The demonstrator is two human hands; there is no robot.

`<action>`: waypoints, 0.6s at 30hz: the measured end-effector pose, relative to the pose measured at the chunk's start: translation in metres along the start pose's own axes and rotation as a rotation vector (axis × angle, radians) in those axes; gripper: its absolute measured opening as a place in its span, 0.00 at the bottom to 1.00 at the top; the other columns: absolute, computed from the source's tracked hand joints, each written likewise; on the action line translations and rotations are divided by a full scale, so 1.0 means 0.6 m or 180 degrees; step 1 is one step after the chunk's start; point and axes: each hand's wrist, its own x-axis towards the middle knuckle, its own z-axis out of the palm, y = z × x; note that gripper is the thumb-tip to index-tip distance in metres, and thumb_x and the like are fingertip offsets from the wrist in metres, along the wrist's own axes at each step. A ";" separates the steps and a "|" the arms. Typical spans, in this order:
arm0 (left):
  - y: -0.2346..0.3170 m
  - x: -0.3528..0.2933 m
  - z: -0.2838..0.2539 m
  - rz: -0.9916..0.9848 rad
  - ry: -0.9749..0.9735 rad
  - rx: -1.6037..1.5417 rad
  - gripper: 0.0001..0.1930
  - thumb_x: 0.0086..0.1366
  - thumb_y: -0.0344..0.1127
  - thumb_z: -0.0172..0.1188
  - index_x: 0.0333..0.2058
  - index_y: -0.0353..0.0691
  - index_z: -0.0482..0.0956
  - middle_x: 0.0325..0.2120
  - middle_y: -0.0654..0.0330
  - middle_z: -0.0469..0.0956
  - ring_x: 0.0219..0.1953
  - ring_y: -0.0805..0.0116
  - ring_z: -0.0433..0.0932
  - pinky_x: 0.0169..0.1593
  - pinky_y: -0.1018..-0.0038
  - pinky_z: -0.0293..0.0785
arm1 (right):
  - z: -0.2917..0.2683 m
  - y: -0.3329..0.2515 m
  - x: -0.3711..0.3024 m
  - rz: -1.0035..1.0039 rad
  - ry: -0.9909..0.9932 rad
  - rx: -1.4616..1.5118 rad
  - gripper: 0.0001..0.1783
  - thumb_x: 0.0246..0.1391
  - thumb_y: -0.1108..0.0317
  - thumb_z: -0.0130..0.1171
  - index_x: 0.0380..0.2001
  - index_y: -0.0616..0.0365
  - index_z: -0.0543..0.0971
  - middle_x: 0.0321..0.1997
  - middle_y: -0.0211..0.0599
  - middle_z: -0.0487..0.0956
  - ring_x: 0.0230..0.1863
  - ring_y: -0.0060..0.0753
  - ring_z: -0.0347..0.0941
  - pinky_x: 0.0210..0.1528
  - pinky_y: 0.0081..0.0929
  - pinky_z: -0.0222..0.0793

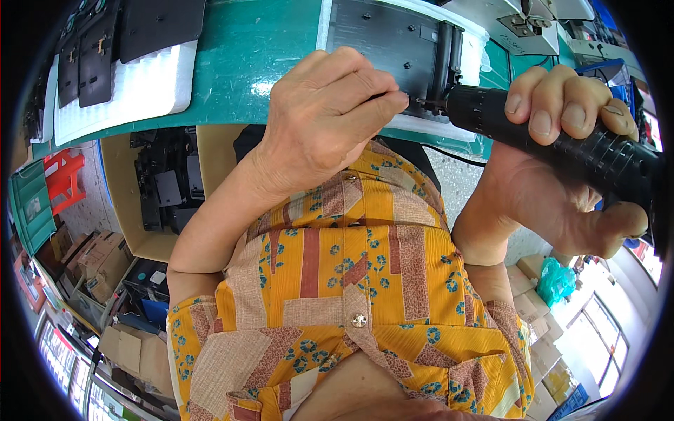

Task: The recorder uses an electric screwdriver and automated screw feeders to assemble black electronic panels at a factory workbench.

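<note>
My right hand [562, 133] is wrapped round a black electric screwdriver [484, 109], its tip pointing left. That tip sits at the near right corner of a black flat panel [382, 38], next to a dark bar [444, 59] along the panel's right side. Close to the tip is my left hand [333, 112], thumb and forefinger pinched together. Between those fingers shows a sliver of something dark, too hidden to name. A white foam sheet [477, 52] lies under the panel.
On the green table [235, 52], more black panels [158, 28] rest on white foam [130, 105] at the left. A white machine [516, 31] stands at the back right. Below the table's edge, a cardboard box [119, 182] holds black parts. A cable [456, 156] hangs at the right.
</note>
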 end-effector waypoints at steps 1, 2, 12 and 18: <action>-0.002 0.000 0.001 0.0031 0.0022 0.0021 0.19 0.39 0.20 0.71 0.34 0.40 0.85 0.32 0.64 0.83 0.35 0.66 0.81 0.33 0.73 0.73 | 0.000 0.001 0.001 -0.0003 -0.0016 -0.0005 0.43 0.51 0.27 0.60 0.55 0.53 0.79 0.42 0.34 0.75 0.37 0.30 0.70 0.42 0.35 0.65; -0.003 0.000 0.002 0.0059 0.0045 0.0041 0.19 0.39 0.20 0.71 0.35 0.40 0.85 0.32 0.64 0.84 0.35 0.66 0.81 0.33 0.73 0.73 | -0.001 0.001 0.003 -0.0003 -0.0031 -0.0009 0.43 0.51 0.27 0.60 0.54 0.53 0.79 0.42 0.34 0.75 0.37 0.30 0.70 0.42 0.35 0.65; -0.002 0.002 0.005 0.0074 0.0099 0.0080 0.19 0.38 0.20 0.71 0.34 0.40 0.86 0.31 0.65 0.83 0.34 0.67 0.80 0.33 0.73 0.73 | -0.025 0.003 0.018 0.0020 -0.0565 -0.0343 0.43 0.52 0.27 0.60 0.55 0.55 0.77 0.42 0.35 0.74 0.37 0.32 0.71 0.41 0.37 0.67; -0.007 0.001 0.008 0.0021 0.0055 0.0067 0.19 0.37 0.21 0.70 0.34 0.39 0.86 0.31 0.65 0.83 0.34 0.66 0.80 0.32 0.73 0.73 | -0.049 0.017 0.022 0.0129 -0.0771 -0.0309 0.43 0.54 0.28 0.58 0.56 0.56 0.76 0.42 0.36 0.73 0.37 0.33 0.71 0.41 0.38 0.67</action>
